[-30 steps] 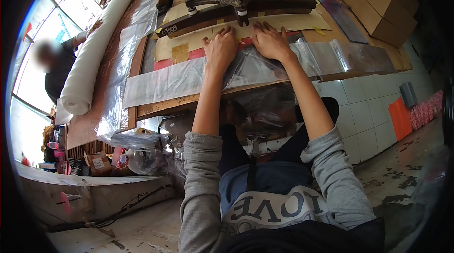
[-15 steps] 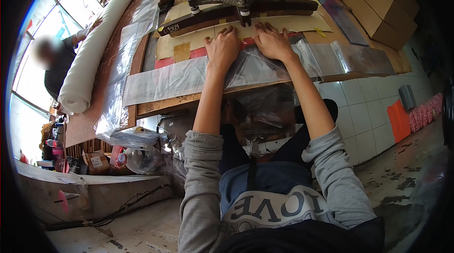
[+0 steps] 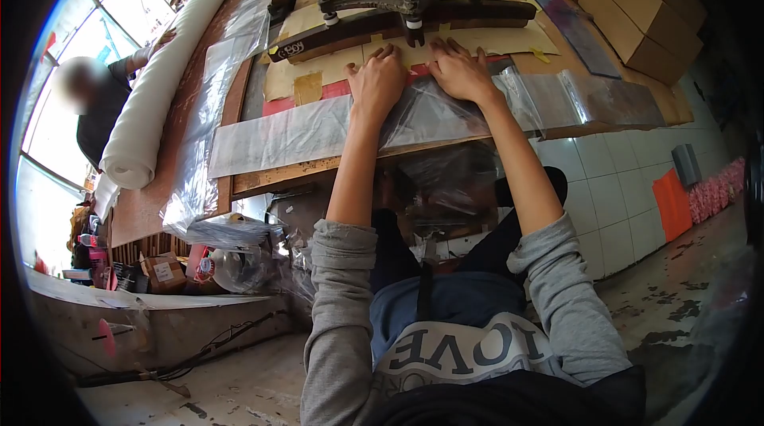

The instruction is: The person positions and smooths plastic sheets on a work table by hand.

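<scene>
My left hand [image 3: 377,81] lies with fingers stretched forward near the front of a sealing press with a long dark bar [image 3: 342,41]. Beside it, my right hand [image 3: 461,73] rests with its fingers spread, just short of the same bar. Both hands press on clear plastic film [image 3: 278,140], which runs across the table's front edge and hangs down in folds between my arms. Under the fingertips are a red surface [image 3: 337,89] and tan sheets [image 3: 280,78] with yellow tape patches [image 3: 308,89]. The film's far edge is hidden by my hands.
A big white roll [image 3: 171,76] lies along the left side, with a person [image 3: 99,108] behind it. More clear film [image 3: 203,136] hangs over the left board. Cardboard boxes [image 3: 641,16] stand at the right. Plastic bags are piled below the table's left end.
My hands and the press stay almost in place. The whole view shifts very slightly, and a white flap shows at the lower end of the roll on the left.
</scene>
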A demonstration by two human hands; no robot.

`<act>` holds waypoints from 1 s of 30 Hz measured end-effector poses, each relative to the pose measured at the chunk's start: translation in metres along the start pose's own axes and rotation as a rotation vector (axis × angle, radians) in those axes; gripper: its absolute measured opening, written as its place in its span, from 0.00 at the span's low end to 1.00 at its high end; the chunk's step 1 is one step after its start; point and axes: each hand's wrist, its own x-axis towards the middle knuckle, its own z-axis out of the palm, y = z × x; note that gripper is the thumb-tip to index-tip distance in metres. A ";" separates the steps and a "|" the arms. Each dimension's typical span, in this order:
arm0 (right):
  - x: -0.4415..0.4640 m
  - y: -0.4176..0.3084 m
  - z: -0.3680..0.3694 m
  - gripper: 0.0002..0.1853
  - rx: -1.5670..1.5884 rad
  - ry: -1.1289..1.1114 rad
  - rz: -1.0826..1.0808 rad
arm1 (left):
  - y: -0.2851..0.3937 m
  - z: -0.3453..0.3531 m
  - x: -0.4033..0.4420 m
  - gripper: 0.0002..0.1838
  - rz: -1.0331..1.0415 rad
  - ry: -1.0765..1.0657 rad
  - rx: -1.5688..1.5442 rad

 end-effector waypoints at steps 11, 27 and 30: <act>0.000 0.001 0.003 0.25 0.006 0.042 -0.013 | 0.000 0.000 0.000 0.11 0.005 0.005 0.029; -0.001 0.000 0.004 0.25 -0.004 0.059 -0.009 | 0.000 -0.001 -0.001 0.14 0.009 -0.016 0.017; -0.002 -0.001 0.002 0.25 0.017 0.047 -0.006 | -0.003 0.003 -0.001 0.14 0.023 0.062 -0.003</act>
